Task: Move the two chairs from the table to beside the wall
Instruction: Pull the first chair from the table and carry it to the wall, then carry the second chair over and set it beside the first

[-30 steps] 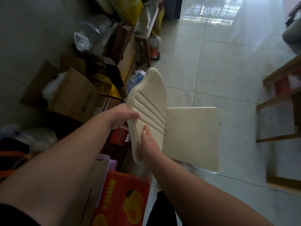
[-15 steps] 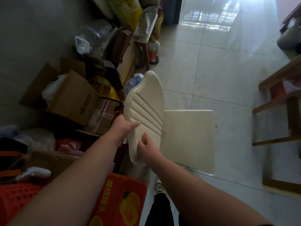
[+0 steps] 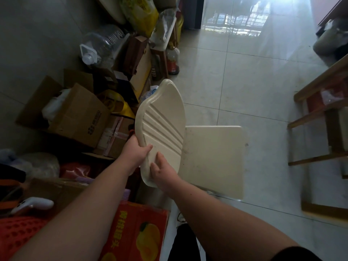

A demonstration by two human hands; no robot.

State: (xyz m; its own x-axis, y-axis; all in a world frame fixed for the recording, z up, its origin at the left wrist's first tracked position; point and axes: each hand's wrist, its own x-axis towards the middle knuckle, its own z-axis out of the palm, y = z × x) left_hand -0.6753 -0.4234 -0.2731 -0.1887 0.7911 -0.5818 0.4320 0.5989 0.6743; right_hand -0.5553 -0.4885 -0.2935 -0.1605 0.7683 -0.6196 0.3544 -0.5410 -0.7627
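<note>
A cream chair (image 3: 212, 159) stands on the pale tiled floor, its ribbed backrest (image 3: 162, 125) toward the cluttered wall on the left and its flat seat toward the open floor. My left hand (image 3: 136, 150) grips the backrest's left edge near its lower end. My right hand (image 3: 162, 173) holds the same backrest from the front, fingers spread on its face. The chair's legs are hidden under the seat. A wooden table frame (image 3: 320, 117) stands at the right edge.
Along the left wall lie cardboard boxes (image 3: 75, 117), a clear water jug (image 3: 99, 46), yellow bags (image 3: 139, 14), bottles (image 3: 172, 61) and a red fruit carton (image 3: 139, 232) close by my legs. Open tiled floor (image 3: 235, 72) stretches ahead between the clutter and the wooden frame.
The chair has shifted slightly toward the boxes and nearer to me. My left hand has slid down the backrest's edge. The view has dropped, revealing a red mesh item at the lower left.
</note>
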